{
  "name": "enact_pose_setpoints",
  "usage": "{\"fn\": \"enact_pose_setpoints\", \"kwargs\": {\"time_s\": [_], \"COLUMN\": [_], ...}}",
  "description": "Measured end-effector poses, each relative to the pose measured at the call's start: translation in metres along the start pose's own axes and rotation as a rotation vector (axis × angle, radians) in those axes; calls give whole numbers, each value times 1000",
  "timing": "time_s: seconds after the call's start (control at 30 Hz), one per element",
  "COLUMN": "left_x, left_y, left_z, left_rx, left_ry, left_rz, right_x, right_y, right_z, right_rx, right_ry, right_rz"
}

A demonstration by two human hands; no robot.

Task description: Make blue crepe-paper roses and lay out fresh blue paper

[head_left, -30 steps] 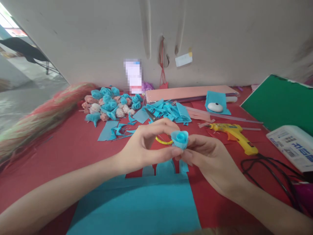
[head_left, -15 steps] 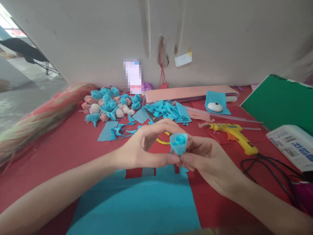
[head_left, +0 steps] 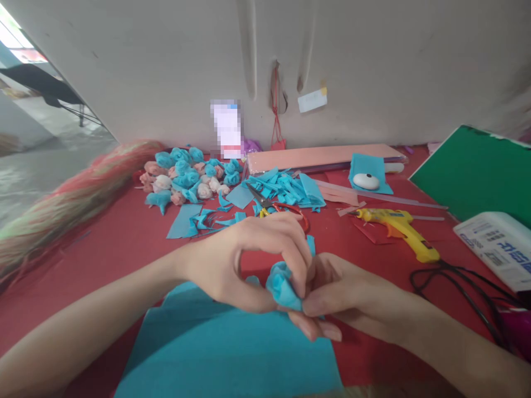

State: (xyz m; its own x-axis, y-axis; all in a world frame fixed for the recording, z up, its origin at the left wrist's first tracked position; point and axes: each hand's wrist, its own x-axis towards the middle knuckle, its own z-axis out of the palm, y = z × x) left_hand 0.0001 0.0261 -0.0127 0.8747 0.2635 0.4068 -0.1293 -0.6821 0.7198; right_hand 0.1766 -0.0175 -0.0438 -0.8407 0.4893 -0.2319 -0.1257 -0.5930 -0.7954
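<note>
A blue crepe paper rose (head_left: pixel 282 286) is pinched between both hands above the red table, its petals tilted to the left. My left hand (head_left: pixel 249 257) curls over it, the fingertips pressing on its side and the thumb beneath. At its base, my right hand (head_left: pixel 344 290) grips with thumb and fingers. Behind the fingers, a strip of blue paper (head_left: pixel 311 244) sticks up. Below the hands lies a large blue crepe paper sheet (head_left: pixel 232 354). Scissors (head_left: pixel 269 204) with red and yellow handles rest just beyond my left hand.
Finished blue, pink and white paper roses (head_left: pixel 186 177) cluster at the back left. Blue paper scraps (head_left: pixel 282 188) are heaped mid-table. A yellow glue gun (head_left: pixel 398 224) lies right, its black cable (head_left: pixel 452 271) trailing near a white box (head_left: pixel 489 249). A green board (head_left: pixel 481 171) leans behind.
Both hands have come lower and nearer with the rose, which has tipped from upright to leftward. My left fingers now close on its side. More of the scissors shows.
</note>
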Motion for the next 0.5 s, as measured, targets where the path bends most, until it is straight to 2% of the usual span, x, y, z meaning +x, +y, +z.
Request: {"fn": "enact_pose_setpoints", "kwargs": {"time_s": [0.1, 0.2, 0.27, 0.4, 0.5], "left_x": [0, -3, -5, -6, -3], "left_y": [3, 6, 8, 12, 13], "left_z": [-1, -3, -3, 2, 8], "left_rx": [64, 144, 207, 272, 281], "left_ry": [-4, 47, 92, 230, 354], "left_rz": [32, 95, 115, 135, 150], "right_x": [-2, -5, -8, -17, -23], "right_y": [0, -2, -3, -7, -9], "right_z": [0, 1, 2, 10, 18], "right_rx": [-17, -56, -164, -628, -954], "right_ry": [-9, 23, 79, 407, 504], "right_rz": [-5, -32, -109, -504, -757]}}
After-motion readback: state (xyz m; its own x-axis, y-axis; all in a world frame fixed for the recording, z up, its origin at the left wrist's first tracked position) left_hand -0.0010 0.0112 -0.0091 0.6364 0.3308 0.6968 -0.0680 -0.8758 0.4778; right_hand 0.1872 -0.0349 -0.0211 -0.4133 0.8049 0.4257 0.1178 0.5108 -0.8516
